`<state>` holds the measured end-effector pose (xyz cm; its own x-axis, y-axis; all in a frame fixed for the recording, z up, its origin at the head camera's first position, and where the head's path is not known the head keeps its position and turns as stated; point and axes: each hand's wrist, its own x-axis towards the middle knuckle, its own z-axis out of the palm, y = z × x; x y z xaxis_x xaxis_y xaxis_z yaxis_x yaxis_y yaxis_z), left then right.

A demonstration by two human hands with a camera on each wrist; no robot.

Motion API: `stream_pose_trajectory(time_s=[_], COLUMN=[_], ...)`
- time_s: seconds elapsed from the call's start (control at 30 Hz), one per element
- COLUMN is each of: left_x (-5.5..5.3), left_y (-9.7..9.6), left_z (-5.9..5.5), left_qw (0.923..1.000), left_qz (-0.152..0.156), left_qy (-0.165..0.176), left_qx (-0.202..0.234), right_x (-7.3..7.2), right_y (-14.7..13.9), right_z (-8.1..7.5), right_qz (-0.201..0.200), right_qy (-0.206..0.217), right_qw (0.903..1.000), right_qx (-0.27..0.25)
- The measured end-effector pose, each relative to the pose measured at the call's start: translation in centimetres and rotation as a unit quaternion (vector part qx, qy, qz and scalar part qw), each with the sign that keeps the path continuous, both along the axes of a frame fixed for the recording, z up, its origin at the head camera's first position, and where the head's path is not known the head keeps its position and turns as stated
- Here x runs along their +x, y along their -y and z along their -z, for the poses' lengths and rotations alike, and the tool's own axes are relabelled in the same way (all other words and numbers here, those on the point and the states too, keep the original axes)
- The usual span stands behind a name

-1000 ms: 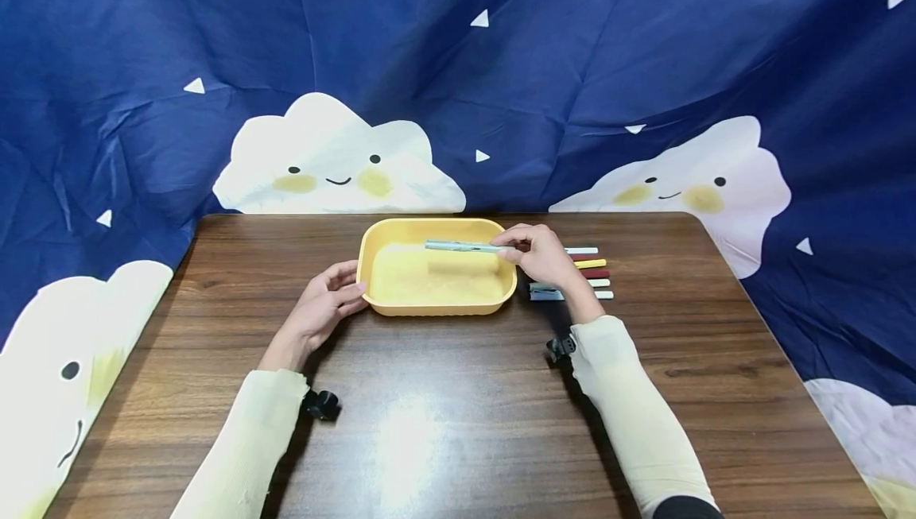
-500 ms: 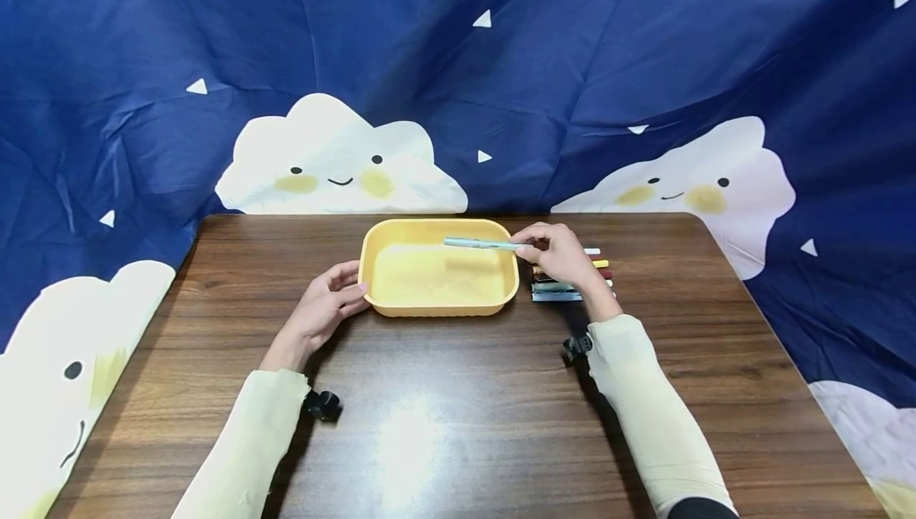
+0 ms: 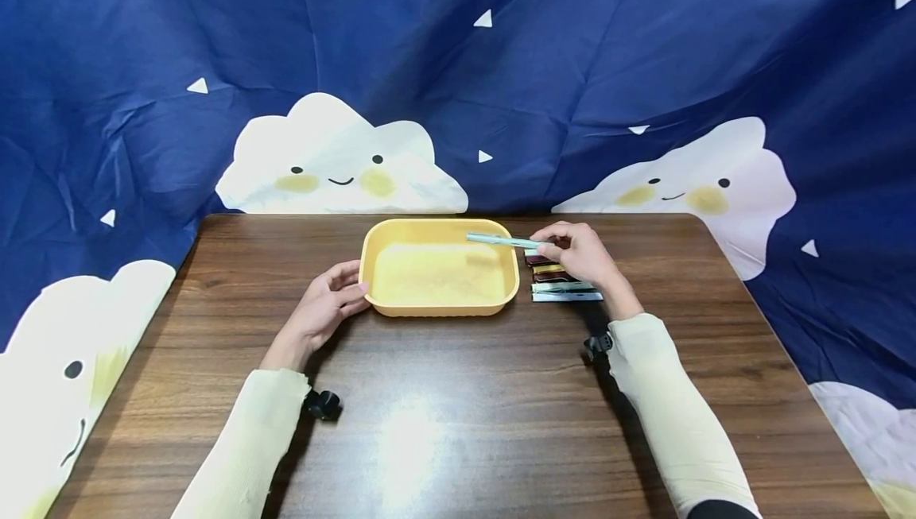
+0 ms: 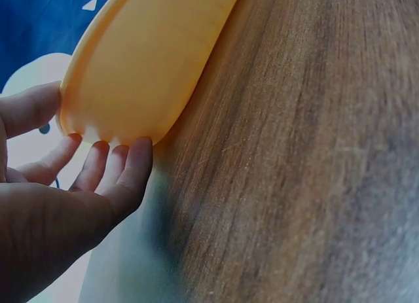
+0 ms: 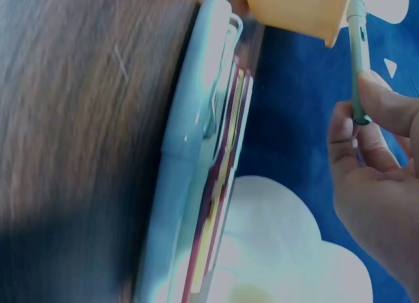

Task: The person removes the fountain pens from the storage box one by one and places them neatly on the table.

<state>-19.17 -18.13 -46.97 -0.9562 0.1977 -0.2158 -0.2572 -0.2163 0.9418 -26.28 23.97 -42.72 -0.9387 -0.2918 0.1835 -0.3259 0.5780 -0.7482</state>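
A yellow plastic tray sits toward the back of the wooden table. My left hand is at its left end, and in the left wrist view the spread fingertips touch the outer wall. My right hand pinches one end of a pale green pen between thumb and fingers. The pen's other end reaches over the tray's right rim, clear of the bottom. Below and beside that hand lies a row of several pens in pale blue, pale green, dark red and yellow, partly hidden by it.
The brown table carries the tray and the row of pens, which lie close to the tray's right side. A blue curtain with smiling clouds hangs right behind the table's back edge.
My right hand has drawn back to the right with the pale green pen, from over the tray's middle to its right rim. The left hand and the tray stay put.
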Motion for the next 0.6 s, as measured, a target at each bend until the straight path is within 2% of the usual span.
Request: stream_pose_trajectory(time_s=[0.37, 0.6], left_x=[0.0, 0.0], left_y=[0.0, 0.0], left_z=[0.1, 0.0], left_qw=[1.0, 1.0], left_qz=[-0.003, -0.001], left_qy=[-0.002, -0.005], left_qx=[0.004, 0.004], right_x=[-0.4, -0.6], right_y=[-2.2, -3.4], right_z=[0.0, 0.4], right_qz=[0.017, 0.024], right_qy=[-0.002, 0.002], right_qw=[0.9996, 0.9997], right_qx=[0.024, 0.005])
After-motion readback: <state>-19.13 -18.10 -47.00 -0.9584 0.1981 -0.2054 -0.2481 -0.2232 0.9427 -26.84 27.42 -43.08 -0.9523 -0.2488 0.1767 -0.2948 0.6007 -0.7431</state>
